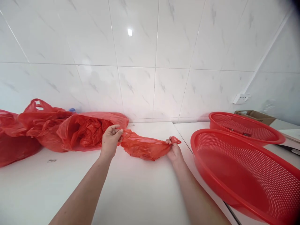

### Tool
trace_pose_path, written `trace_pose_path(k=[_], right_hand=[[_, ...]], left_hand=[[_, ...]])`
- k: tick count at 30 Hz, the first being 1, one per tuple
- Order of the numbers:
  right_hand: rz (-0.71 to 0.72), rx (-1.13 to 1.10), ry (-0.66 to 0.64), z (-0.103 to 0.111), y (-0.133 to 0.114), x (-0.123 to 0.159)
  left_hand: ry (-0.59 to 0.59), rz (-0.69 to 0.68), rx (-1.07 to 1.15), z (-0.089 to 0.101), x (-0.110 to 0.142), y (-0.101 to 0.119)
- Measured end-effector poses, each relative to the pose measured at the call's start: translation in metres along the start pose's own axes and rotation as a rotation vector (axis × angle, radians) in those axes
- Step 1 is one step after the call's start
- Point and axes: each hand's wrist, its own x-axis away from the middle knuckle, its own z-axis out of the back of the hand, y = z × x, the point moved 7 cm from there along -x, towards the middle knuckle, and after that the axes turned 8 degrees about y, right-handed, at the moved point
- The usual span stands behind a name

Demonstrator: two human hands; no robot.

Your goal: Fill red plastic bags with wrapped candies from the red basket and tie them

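Note:
A thin red plastic bag [146,147] stretches sideways between my two hands over the white table [140,190]. My left hand [111,137] pinches its left end between thumb and fingertips. At the other end, my right hand [174,150] grips the bag, and a small loop of it sticks out past the fingers. The bag's lower edge sags in folds. Just behind my left hand lies a larger red plastic bag [67,137], its mouth showing crumpled red plastic [90,131] inside.
Further left are more red bags [44,125], filled and slumped. On the right stand a large red perforated basket [234,175] and a second red basket [246,122] with small dark items. Behind them are a cardboard box [256,116] and a wall socket [241,98] on the tiled wall [136,90].

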Motion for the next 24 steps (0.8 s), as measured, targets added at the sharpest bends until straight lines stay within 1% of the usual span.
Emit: trace_pose_path(k=[3, 5, 7, 8, 9, 11, 13, 14, 16, 18, 20, 24], right_hand=[[-0.102, -0.072, -0.017, -0.003, 0.004, 0.000], [-0.115, -0.081, -0.021, -0.003, 0.004, 0.000], [-0.124, -0.098, -0.009, -0.001, 0.005, -0.001], [-0.131, -0.116, 0.000, 0.001, 0.005, -0.001], [-0.140, -0.138, 0.008, 0.002, 0.005, -0.001], [-0.169, -0.187, 0.019, 0.003, 0.007, -0.001], [-0.199, -0.221, 0.028, 0.003, 0.011, -0.001], [-0.212, -0.227, 0.035, 0.004, 0.012, 0.000], [-0.234, -0.213, 0.040, 0.004, 0.014, 0.002], [-0.255, -0.189, 0.011, 0.003, 0.013, 0.006], [-0.282, -0.208, -0.050, -0.001, 0.009, 0.012], [-0.351, -0.280, -0.185, -0.014, 0.001, 0.025]], left_hand=[[-0.126, -0.024, 0.168, -0.028, 0.005, 0.041], [-0.245, -0.062, 0.202, -0.045, 0.015, 0.064], [-0.343, -0.123, 0.148, -0.055, 0.027, 0.076], [-0.365, -0.163, 0.099, -0.056, 0.032, 0.076], [-0.359, -0.206, 0.046, -0.053, 0.036, 0.073], [-0.282, -0.287, -0.062, -0.041, 0.038, 0.056], [-0.198, -0.325, -0.154, -0.026, 0.036, 0.029], [-0.200, -0.314, -0.190, -0.021, 0.036, 0.014], [-0.293, -0.218, -0.225, -0.017, 0.036, -0.019], [-0.407, -0.107, -0.226, -0.018, 0.041, -0.041], [-0.480, -0.032, -0.193, -0.024, 0.047, -0.048], [-0.543, 0.026, -0.114, -0.043, 0.057, -0.034]])
